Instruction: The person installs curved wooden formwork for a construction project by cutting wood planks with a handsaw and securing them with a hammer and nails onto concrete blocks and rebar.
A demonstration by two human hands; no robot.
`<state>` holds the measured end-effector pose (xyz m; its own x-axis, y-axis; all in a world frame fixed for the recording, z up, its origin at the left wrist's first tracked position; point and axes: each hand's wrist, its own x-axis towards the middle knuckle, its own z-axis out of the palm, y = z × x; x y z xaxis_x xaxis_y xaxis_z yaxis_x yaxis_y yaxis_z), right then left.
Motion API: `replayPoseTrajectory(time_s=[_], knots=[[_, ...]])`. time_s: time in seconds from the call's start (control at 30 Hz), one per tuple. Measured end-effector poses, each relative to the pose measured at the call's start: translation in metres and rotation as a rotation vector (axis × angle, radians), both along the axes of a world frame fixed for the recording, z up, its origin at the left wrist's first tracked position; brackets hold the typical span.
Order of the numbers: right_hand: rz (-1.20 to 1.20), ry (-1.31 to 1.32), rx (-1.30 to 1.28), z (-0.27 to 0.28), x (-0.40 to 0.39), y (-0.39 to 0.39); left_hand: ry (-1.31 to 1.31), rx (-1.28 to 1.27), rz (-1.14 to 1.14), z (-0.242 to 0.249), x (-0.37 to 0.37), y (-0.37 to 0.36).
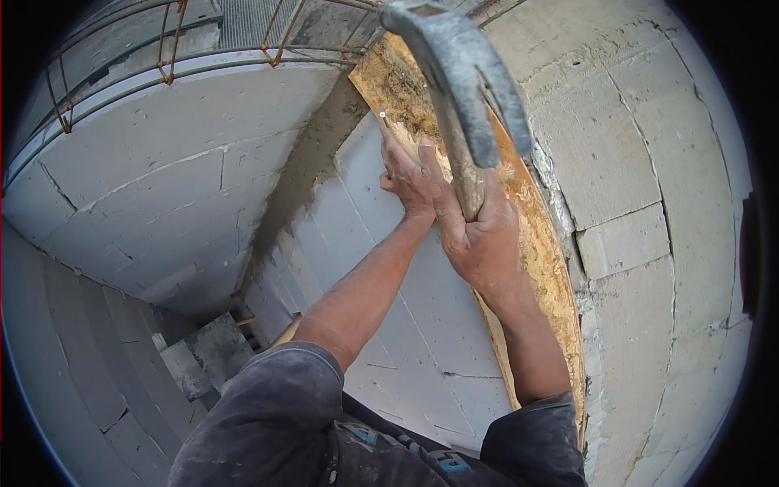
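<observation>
A claw hammer (462, 77) is raised close to the camera, its metal head above the wooden handle. My right hand (483, 231) is wrapped round that handle. To its left, my left hand (411, 174) rests at the edge of a long wooden board (540, 268), fingers pinched around a nail (383, 118) whose pale head shows above the fingertips. The board runs along the block wall, and its upper end is rough and stained with mortar. The hammer hides part of the board.
Light block walls stand at the left (162, 178) and right (625, 187). Rusty rebar (166, 69) crosses the upper left. Far below at the lower left is a grey, mortar-stained platform (207, 353). A mortar-covered column (304, 154) fills the corner.
</observation>
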<state>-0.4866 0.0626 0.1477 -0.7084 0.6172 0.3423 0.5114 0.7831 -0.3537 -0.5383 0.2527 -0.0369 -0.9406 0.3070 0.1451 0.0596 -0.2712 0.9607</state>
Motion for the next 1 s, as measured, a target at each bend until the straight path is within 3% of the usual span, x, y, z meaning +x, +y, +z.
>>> replayPoseTrajectory(time_s=[0.1,0.17,0.37,0.5,0.57,0.7,0.87,1.0], knots=[[-0.263,-0.538,0.061,-0.022,0.004,0.045,-0.099,-0.028,-0.047,0.025,-0.001,-0.020],[-0.189,-0.445,0.064,-0.012,0.001,0.037,-0.101,-0.047,-0.035,0.038,-0.008,-0.031],[-0.104,-0.071,0.085,0.015,-0.001,-0.006,-0.066,0.022,-0.012,0.018,0.003,-0.014],[-0.106,-0.112,0.054,0.003,0.003,-0.002,-0.082,0.106,-0.023,0.025,-0.002,-0.021],[-0.170,-0.176,0.067,-0.022,0.006,0.020,-0.116,-0.030,-0.078,0.034,-0.003,-0.037],[-0.200,-0.411,0.007,-0.026,0.003,0.042,-0.093,-0.013,0.078,0.040,-0.002,-0.027],[-0.126,-0.113,-0.046,-0.007,0.003,0.003,-0.130,0.022,0.032,0.034,0.003,-0.030],[-0.221,-0.223,0.035,-0.039,0.012,0.040,-0.041,0.050,0.129,0.034,0.002,-0.028]])
